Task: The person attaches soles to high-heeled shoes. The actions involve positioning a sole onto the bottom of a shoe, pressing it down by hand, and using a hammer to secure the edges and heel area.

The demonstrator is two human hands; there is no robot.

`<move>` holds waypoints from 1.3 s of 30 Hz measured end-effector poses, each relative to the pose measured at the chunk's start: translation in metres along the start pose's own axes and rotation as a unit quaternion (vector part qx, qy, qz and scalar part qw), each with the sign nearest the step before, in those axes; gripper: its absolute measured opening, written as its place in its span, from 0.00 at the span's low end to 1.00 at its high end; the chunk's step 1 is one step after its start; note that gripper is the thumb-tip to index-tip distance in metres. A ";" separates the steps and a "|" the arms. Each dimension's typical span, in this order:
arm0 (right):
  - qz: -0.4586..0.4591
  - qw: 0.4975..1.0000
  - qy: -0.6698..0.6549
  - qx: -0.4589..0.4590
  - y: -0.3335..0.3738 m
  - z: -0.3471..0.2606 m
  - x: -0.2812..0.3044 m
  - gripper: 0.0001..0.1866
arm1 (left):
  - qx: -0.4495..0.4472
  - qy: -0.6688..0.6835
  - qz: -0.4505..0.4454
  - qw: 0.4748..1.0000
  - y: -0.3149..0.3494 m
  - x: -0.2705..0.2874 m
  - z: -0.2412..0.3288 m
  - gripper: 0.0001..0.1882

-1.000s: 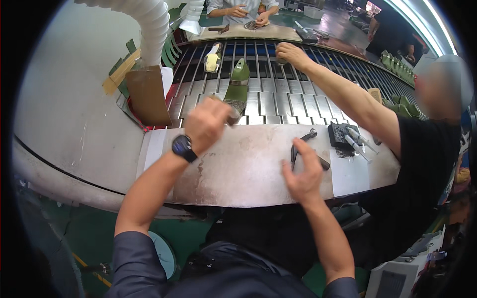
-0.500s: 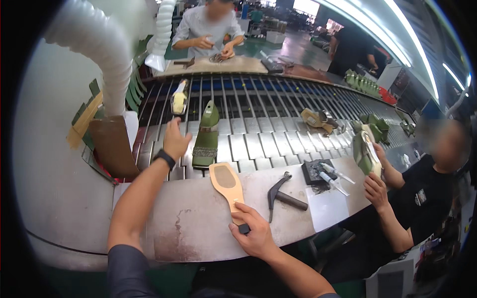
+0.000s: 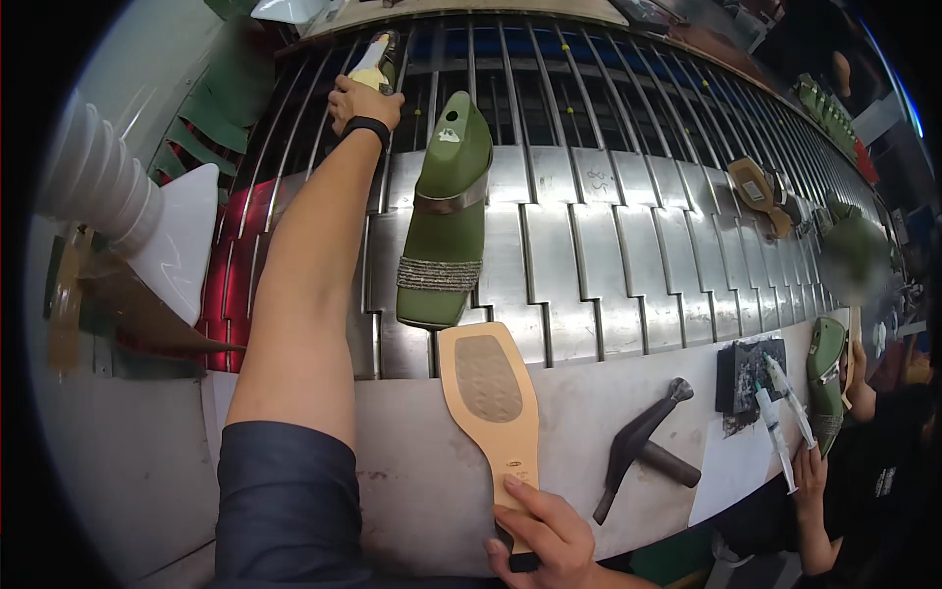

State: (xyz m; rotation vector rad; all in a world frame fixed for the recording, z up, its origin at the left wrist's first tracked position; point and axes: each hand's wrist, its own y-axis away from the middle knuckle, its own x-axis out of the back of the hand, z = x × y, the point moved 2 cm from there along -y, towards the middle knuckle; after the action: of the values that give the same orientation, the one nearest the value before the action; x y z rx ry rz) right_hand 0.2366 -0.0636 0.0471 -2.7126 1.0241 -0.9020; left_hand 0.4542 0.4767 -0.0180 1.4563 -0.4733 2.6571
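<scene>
My left hand [image 3: 365, 106] reaches far over the slatted conveyor. Its fingers and thumb close round the near end of an upturned shoe [image 3: 376, 71] with a pale yellow and white underside. My right hand [image 3: 549, 540] pinches the narrow end of a tan insole [image 3: 515, 437] that has a brown patch on its broad end. A small dark piece [image 3: 512, 538] shows at that hand's fingers; its kind is unclear. Between my hands, a green shoe last [image 3: 446, 231] lies on the conveyor, with a silvery band and a glittery strap around it.
On the worktop [image 3: 407, 471] lie a hammer [image 3: 643, 452], a black block [image 3: 751, 378] and two syringes [image 3: 775, 432]. A co-worker's hand [image 3: 811, 471] is by another green shoe [image 3: 827, 378] at right. A tan-soled shoe [image 3: 754, 187] rests farther along the conveyor. A white hose [image 3: 98, 172] hangs at left.
My left hand has reached forward onto the upturned shoe. My right hand keeps hold of the insole. The view has tilted down and closer; the co-worker has lowered the green shoe.
</scene>
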 end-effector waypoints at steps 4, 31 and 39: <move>0.005 1.000 -0.007 -0.010 0.007 0.015 -0.005 0.19 | -0.030 -0.028 -0.019 0.999 0.026 0.013 -0.012 0.57; 0.039 0.963 -0.206 -0.170 0.018 -0.009 -0.016 0.26 | -0.222 0.156 -0.128 0.954 0.435 0.387 -0.288 0.35; 0.052 0.967 -0.178 -0.172 0.012 -0.001 -0.024 0.27 | -0.173 0.395 -0.108 0.896 0.423 0.432 -0.255 0.20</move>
State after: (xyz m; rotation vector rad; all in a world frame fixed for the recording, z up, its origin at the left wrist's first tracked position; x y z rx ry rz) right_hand 0.2148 -0.0580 0.0329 -2.9015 1.3251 -0.2169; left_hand -0.0777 0.1173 0.1156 0.2515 -0.5987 2.5122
